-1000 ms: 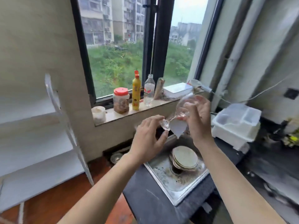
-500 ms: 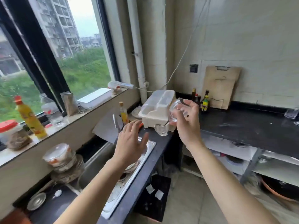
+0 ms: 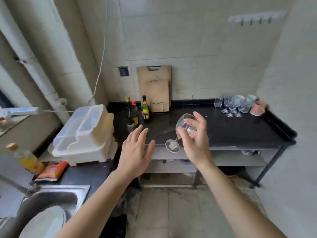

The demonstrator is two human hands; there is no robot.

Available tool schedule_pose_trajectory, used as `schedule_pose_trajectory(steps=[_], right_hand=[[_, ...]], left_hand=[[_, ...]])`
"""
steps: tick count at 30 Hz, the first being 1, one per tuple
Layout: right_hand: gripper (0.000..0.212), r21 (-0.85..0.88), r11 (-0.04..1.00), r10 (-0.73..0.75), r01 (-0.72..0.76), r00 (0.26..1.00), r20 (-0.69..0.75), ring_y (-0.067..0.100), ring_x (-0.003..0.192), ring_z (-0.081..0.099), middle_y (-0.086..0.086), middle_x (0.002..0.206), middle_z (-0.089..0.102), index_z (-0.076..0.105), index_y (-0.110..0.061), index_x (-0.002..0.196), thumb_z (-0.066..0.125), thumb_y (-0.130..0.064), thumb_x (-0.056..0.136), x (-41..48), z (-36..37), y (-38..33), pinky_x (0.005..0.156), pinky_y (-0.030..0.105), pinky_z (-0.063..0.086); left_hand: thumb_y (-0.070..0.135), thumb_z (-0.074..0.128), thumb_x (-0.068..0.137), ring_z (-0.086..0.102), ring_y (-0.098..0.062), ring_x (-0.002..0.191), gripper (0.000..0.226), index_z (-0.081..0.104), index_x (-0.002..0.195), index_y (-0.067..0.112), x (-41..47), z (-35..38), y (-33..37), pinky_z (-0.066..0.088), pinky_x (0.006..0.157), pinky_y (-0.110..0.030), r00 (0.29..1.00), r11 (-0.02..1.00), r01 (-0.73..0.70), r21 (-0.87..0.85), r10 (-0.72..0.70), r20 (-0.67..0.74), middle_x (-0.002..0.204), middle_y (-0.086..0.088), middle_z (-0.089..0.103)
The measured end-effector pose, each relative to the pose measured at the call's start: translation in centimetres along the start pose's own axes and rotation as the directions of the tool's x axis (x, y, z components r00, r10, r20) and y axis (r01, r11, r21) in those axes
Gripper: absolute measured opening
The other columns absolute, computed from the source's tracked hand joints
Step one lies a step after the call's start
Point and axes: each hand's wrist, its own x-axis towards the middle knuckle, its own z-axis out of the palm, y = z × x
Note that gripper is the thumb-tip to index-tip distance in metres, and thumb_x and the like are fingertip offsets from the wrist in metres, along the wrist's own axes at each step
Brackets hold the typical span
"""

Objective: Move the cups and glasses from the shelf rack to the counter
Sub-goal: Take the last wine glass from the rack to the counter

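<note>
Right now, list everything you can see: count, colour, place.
wine glass: one, clear, tilted in right hand
glasses: several, clear, counter's back right
cup: one, pink, beside them
counter: one, black, ahead
cutting boards: two, wooden, against wall
bottles: three, dark, counter's left end
dish box: one, white, left
snack bag: one, orange, by sink
sink: one, steel, lower left
left hand: open, empty
right hand: gripping glass
</note>
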Motion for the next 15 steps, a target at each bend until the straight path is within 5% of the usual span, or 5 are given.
schedule_pose_trajectory(steps=[3,7,10,13,15], right_hand=[[0.074,-0.079,0.997,-0.005,-0.002,0.996,-0.085,0.008,0.105,0.067,-0.009,0.126,0.057,0.035,-0.034,0.143,0.064,-0.050,0.077,4.5,-2.5,2.2,0.089,0.026,0.052],[0.069,-0.220,0.975,-0.048,-0.008,0.968,-0.248,-0.005,0.102,0.065,-0.015,0.125,0.058,0.037,-0.039,0.139,0.066,-0.048,0.077,10.7,-7.1,3.0,0.083,0.010,0.048],[0.063,-0.282,0.959,-0.075,-0.037,0.923,-0.377,-0.012,0.110,0.059,-0.020,0.125,0.059,0.043,-0.035,0.136,0.068,-0.043,0.079,13.4,-11.5,3.3,0.089,0.018,0.049],[0.057,-0.327,0.941,-0.088,-0.084,0.873,-0.479,-0.009,0.111,0.059,-0.022,0.127,0.058,0.040,-0.063,0.124,0.066,-0.045,0.077,15.1,-15.8,3.7,0.085,0.005,0.043],[0.059,-0.344,0.929,-0.079,-0.132,0.841,-0.536,-0.007,0.108,0.060,-0.020,0.127,0.059,0.040,-0.058,0.127,0.066,-0.047,0.075,16.3,-18.8,4.9,0.082,0.006,0.041]], left_hand=[[0.055,0.031,0.101,0.022,-0.024,0.149,0.062,0.031,0.153,0.021,6.6,3.8,1.8,0.022,0.118,-0.041,0.997,0.996,-0.069,-0.053,0.070,0.023,0.163,-0.003,0.024],[0.050,0.033,0.103,0.020,-0.027,0.149,0.060,0.028,0.155,0.020,15.4,8.2,6.0,0.021,0.118,-0.043,0.966,0.963,-0.234,-0.133,0.246,0.081,0.165,-0.005,0.020],[0.047,0.034,0.103,0.018,-0.030,0.150,0.060,0.028,0.155,0.017,20.4,10.9,10.0,0.021,0.118,-0.045,0.928,0.924,-0.336,-0.180,0.358,0.104,0.165,-0.009,0.018],[0.045,0.037,0.103,0.018,-0.031,0.150,0.060,0.030,0.154,0.015,23.6,13.7,14.0,0.022,0.117,-0.047,0.891,0.884,-0.399,-0.243,0.436,0.123,0.165,-0.011,0.017],[0.045,0.038,0.103,0.017,-0.032,0.150,0.060,0.029,0.154,0.015,25.5,16.1,16.6,0.021,0.117,-0.047,0.861,0.855,-0.439,-0.275,0.488,0.141,0.165,-0.011,0.016]])
